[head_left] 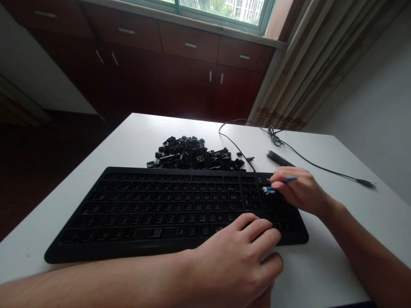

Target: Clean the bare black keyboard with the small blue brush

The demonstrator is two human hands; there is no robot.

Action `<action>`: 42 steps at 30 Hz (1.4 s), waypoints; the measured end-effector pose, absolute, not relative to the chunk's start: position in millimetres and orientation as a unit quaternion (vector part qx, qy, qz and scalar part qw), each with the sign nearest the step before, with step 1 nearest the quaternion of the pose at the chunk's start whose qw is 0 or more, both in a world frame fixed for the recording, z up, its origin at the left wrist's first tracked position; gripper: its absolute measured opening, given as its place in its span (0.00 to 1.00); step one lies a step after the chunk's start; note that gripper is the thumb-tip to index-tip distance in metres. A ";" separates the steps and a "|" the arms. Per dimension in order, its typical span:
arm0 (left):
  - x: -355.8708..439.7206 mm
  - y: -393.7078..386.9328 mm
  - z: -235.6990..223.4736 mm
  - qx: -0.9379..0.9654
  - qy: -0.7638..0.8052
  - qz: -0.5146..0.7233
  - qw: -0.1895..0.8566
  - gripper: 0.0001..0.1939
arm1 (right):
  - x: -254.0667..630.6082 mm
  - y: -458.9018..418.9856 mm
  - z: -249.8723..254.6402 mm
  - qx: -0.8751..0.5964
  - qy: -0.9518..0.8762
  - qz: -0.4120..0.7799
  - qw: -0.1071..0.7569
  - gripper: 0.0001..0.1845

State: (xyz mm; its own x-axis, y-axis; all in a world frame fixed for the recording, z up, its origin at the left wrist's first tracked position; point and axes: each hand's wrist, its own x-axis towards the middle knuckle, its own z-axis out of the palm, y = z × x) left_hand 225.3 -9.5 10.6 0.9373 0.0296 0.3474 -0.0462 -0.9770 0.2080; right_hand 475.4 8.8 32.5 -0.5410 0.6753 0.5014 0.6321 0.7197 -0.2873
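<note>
Black plastic: a keyboard, lying flat on a white table, left end near the table's left edge, long back side facing the far edge. Bare key mounts run across it in rows.

Right hand pinches a slim blue-handled brush, white bristles down at the keyboard's right-hand block; too blurred to tell how hard they press. Left hand half curled over the near right part of the keyboard; cannot tell whether it grips anything.

Step in hand, by my reckoning: brushing between the mounts, left hand steadying. The next stroke would seem to call for a light pinch, bristle tips worked into the gaps, keyboard kept from sliding.

Behind the keyboard, short of the table's far edge: a loose heap of black keycaps. Beyond the right hand, a black bar. Cable bundled by the far edge, toward the far right corner; plug near the right edge. Past the table, dark red cabinets and a curtain.
</note>
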 end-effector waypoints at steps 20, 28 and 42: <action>225.4 -9.4 10.8 0.977 -0.005 0.175 0.117 0.11 | 473.2 7.0 29.0 -0.423 -0.844 0.045 0.326 0.06; 225.3 -10.1 11.1 0.977 -0.002 0.177 0.115 0.10 | 473.3 8.1 25.8 -0.416 -0.849 0.030 0.323 0.04; 225.0 -10.0 12.3 0.977 -0.002 0.182 0.108 0.10 | 476.5 5.9 30.0 -0.463 -0.805 0.026 0.369 0.14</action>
State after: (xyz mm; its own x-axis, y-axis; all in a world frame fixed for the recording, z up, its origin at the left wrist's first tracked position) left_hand 225.0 -10.0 12.3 0.9339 0.0346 0.3557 -0.0438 -0.9767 0.2101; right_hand 476.5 5.9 30.0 -0.2986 0.7648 0.5708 0.7267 0.5699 -0.3835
